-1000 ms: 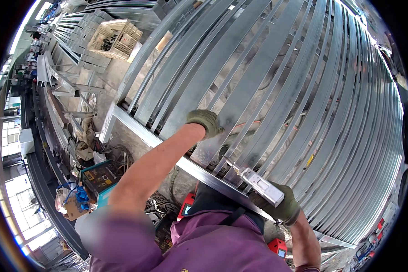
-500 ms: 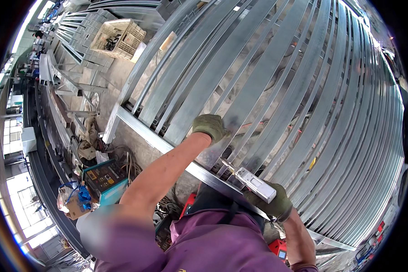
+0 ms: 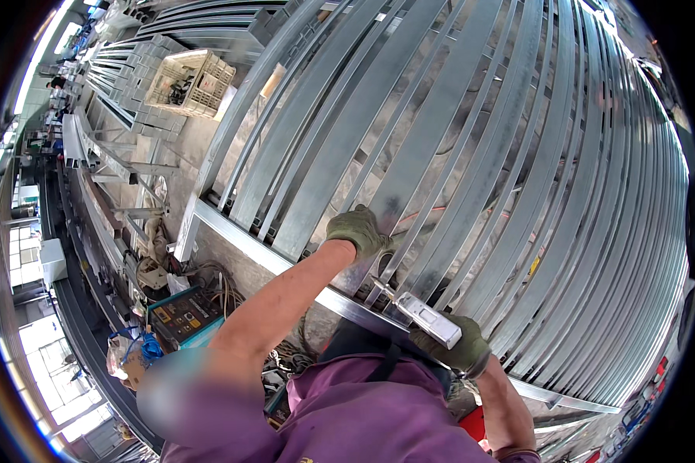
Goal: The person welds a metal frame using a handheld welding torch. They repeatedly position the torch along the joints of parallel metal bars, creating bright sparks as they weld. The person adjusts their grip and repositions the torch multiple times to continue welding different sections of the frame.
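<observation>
Two gloved hands of mine are at work over the metal bars. My right hand [image 3: 467,351] has its fingers wrapped around the rear of a silver handheld tool [image 3: 435,322]; the glove hides most of that grip. My left hand [image 3: 355,230] is on a wide flat bar [image 3: 421,154], fingers bent downward by its edge; whether they pinch the metal or only rest on it, I cannot tell.

To do this well, I judge, I should press the bar with the flat of my left palm so it cannot creep, and let the right wrist alone steer the tool. The narrow tip wants a low, even angle and a clear line of sight. My left fingers would be safer farther up the bar, since the tip points toward their side. Leaning my right forearm on something solid would probably take out any wobble.

The tool's body lies just above and to the left of my right fingers, slanting away from me. Its tip is among the bar ends beside the front rail [image 3: 247,245], below and a little right of my left hand, near it but apart. The wide bar runs away from me beneath that hand.
</observation>
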Action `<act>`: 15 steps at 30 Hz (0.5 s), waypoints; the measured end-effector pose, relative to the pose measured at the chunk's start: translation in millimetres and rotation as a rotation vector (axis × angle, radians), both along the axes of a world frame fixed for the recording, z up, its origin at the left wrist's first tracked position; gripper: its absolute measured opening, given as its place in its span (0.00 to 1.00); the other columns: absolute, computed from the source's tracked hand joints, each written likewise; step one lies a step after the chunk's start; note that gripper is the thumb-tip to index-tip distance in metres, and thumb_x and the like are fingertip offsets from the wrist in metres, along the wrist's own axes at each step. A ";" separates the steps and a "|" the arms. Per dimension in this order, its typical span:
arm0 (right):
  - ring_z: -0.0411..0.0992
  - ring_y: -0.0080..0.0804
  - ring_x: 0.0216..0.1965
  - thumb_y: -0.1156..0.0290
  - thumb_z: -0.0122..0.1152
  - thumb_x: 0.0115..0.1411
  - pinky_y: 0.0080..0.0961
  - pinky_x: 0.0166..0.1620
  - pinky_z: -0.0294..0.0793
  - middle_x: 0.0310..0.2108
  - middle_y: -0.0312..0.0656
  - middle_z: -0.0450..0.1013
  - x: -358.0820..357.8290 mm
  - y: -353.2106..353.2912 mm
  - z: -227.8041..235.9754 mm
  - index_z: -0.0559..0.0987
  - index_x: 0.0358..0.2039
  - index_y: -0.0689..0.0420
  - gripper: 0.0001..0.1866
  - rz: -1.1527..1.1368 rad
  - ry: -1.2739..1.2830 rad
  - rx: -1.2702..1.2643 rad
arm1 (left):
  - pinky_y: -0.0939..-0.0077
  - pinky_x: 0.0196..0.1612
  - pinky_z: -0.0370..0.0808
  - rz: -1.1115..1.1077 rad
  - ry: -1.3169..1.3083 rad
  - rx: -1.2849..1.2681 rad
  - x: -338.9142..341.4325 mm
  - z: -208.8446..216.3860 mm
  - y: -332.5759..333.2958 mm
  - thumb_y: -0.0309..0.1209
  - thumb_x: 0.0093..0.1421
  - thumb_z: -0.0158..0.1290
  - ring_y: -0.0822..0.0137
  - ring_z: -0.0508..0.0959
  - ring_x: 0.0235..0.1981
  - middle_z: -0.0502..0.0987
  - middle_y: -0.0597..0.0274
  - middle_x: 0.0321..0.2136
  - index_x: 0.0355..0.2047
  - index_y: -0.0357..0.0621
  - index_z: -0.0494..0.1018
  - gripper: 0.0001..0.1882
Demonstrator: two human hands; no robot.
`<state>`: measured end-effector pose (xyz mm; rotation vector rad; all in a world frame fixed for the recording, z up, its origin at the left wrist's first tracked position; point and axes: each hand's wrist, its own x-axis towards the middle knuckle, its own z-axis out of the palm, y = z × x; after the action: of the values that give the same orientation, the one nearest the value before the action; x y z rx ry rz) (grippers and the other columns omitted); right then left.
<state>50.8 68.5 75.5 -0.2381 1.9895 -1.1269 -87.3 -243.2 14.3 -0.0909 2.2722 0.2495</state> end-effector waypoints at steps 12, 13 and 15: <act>0.87 0.50 0.45 0.46 0.76 0.68 0.40 0.48 0.85 0.43 0.51 0.88 -52.1 -45.4 18.0 0.87 0.57 0.51 0.26 0.202 -0.120 -0.059 | 0.51 0.60 0.83 -0.140 -0.127 0.017 -38.9 1.3 3.4 0.65 0.64 0.62 0.47 0.87 0.58 0.87 0.48 0.58 0.58 0.45 0.86 0.38; 0.87 0.49 0.45 0.45 0.76 0.68 0.40 0.49 0.85 0.43 0.50 0.88 -57.8 -52.1 13.0 0.87 0.57 0.51 0.27 0.188 -0.155 -0.083 | 0.51 0.60 0.82 -0.120 -0.125 0.005 -38.6 1.0 2.8 0.65 0.63 0.63 0.48 0.87 0.58 0.87 0.48 0.57 0.58 0.45 0.86 0.39; 0.87 0.43 0.45 0.47 0.78 0.66 0.38 0.50 0.85 0.44 0.48 0.88 -56.3 -58.1 -12.3 0.87 0.58 0.52 0.27 0.158 -0.187 -0.149 | 0.51 0.60 0.82 -0.107 -0.127 -0.006 -40.6 -0.1 2.0 0.66 0.61 0.64 0.48 0.87 0.57 0.87 0.49 0.57 0.59 0.45 0.86 0.40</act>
<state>-5.5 10.4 63.2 -0.3486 1.6951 -1.1524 -127.8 -241.2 14.3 0.0113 2.1444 0.1757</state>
